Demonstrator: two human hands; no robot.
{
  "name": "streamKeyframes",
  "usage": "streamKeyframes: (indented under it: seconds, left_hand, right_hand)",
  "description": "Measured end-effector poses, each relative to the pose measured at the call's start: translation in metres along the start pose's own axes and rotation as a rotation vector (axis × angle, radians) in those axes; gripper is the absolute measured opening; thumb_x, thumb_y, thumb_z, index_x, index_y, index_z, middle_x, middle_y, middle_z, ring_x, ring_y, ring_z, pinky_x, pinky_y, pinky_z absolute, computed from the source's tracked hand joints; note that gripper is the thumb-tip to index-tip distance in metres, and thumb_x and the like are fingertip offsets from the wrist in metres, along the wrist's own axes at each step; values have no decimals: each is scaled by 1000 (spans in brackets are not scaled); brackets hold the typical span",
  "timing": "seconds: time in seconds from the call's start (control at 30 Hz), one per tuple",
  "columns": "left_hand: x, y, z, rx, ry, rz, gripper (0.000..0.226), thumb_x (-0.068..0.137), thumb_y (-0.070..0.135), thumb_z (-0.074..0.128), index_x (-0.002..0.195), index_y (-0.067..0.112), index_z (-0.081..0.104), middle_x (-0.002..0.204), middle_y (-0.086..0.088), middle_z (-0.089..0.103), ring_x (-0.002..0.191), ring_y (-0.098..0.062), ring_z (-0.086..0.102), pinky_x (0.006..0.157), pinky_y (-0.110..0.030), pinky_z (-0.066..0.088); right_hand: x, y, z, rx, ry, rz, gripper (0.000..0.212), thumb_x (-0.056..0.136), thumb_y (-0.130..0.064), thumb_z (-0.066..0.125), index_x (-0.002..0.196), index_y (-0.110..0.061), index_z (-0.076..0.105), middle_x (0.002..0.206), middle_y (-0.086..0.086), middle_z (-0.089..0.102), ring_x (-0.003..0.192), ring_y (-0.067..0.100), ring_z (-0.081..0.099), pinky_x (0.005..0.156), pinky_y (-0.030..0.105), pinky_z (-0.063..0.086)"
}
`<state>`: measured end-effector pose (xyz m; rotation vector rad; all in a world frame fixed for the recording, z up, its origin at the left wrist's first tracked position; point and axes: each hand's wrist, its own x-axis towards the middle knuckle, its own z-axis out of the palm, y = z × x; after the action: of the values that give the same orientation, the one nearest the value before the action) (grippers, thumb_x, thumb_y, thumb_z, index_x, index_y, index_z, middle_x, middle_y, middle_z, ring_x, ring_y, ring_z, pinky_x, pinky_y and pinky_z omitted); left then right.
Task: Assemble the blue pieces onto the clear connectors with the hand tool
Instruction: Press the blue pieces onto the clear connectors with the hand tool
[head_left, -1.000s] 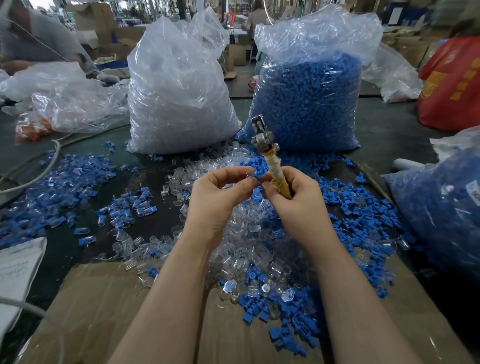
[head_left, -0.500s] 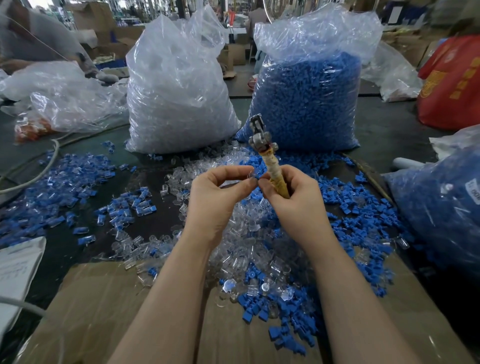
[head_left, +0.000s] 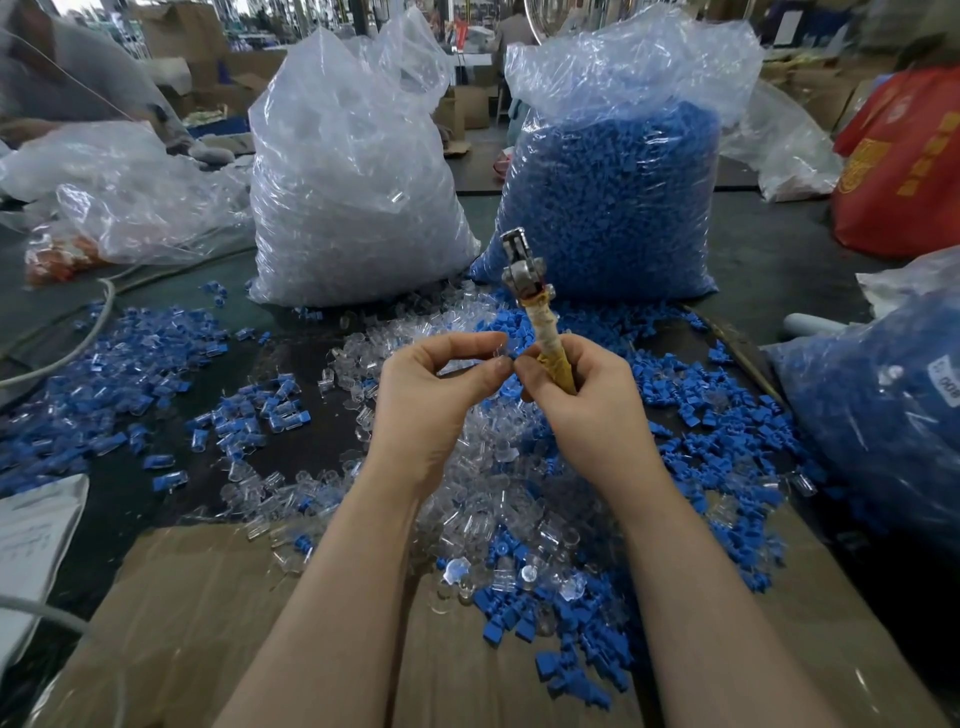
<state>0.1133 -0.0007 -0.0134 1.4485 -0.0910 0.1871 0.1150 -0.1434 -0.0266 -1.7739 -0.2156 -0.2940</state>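
Left of the big clear-plastic sack of blue pieces (head_left: 613, 208): assembled blue-and-clear connectors (head_left: 104, 379) piled. Loose clear connectors (head_left: 493, 493) and loose blue pieces (head_left: 727, 431) remaining in front. Right hand (head_left: 587, 415) gripping tape-wrapped metal-headed hand tool (head_left: 540, 322); left hand (head_left: 431, 405) pinching small clear piece (head_left: 501, 353).

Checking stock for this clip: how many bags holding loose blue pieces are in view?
2: one upright bag behind the hand tool, another bag at the right edge, partly cropped.

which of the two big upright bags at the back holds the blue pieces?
The right-hand bag, directly behind the hand tool: packed with blue pieces. The left-hand bag holds only clear connectors.
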Motion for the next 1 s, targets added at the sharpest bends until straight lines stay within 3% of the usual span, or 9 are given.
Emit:
streamKeyframes:
  seconds: [0.17, 0.3, 0.43, 0.57, 0.77, 0.87, 1.0]
  left_hand:
    - [1, 0, 0, 7, -1, -3, 21, 77, 0, 77, 90, 16, 75, 90, 0, 77, 84, -14, 73, 78, -23, 57]
    - [2, -1, 0, -19, 30, -14, 18, 80, 1, 75, 92, 13, 75, 92, -5, 76, 90, -21, 72, 84, -31, 59]
    - [3, 0, -1, -133, 70, -26, 19, 82, 0, 74, 97, 10, 71, 98, -17, 73, 94, -25, 71, 82, -29, 58]
    - [5, 2, -3, -188, 84, 6, 20, 83, -3, 71, 96, 11, 69, 89, -6, 72, 91, -23, 71, 79, -27, 57]
    - [8, 3, -7, -222, 136, 28, 20, 83, -2, 70, 97, 12, 66, 89, -6, 69, 86, -20, 70, 78, -26, 58]
    - [9, 3, -10, -196, 140, 39, 19, 83, 0, 70, 96, 13, 68, 84, 0, 71, 81, -14, 69, 79, -26, 59]
    - [8, 3, -12, -182, 127, 37, 17, 82, 2, 72, 93, 15, 70, 83, 2, 74, 82, -14, 70, 78, -25, 59]
  right_hand:
    - [0, 0, 0, 1, -5, 15, 18, 93, -24, 65, 87, -8, 64, 77, 22, 59, 62, 17, 48, 58, 39, 45]
    - [1, 0, -4, 9, -27, 8, 12, 93, -24, 65, 86, -15, 63, 67, 8, 52, 59, 12, 46, 54, 29, 44]
    - [2, 1, -13, -10, -76, 30, 7, 91, -20, 67, 91, -15, 61, 78, 16, 56, 70, 23, 53, 71, 42, 51]
    - [4, 4, -23, -95, -158, 93, 15, 89, -19, 69, 96, -11, 59, 84, 20, 58, 73, 18, 52, 73, 44, 50]
    - [3, 8, -28, -223, -274, 117, 17, 87, -20, 70, 97, -14, 58, 84, 13, 57, 72, 27, 52, 71, 43, 45]
    - [3, 8, -27, -254, -314, 136, 20, 86, -19, 71, 100, -14, 57, 96, 19, 61, 82, 38, 57, 75, 49, 48]
    - [3, 6, -25, -252, -331, 134, 19, 86, -17, 70, 100, -16, 57, 96, 19, 61, 72, 25, 53, 67, 38, 43]
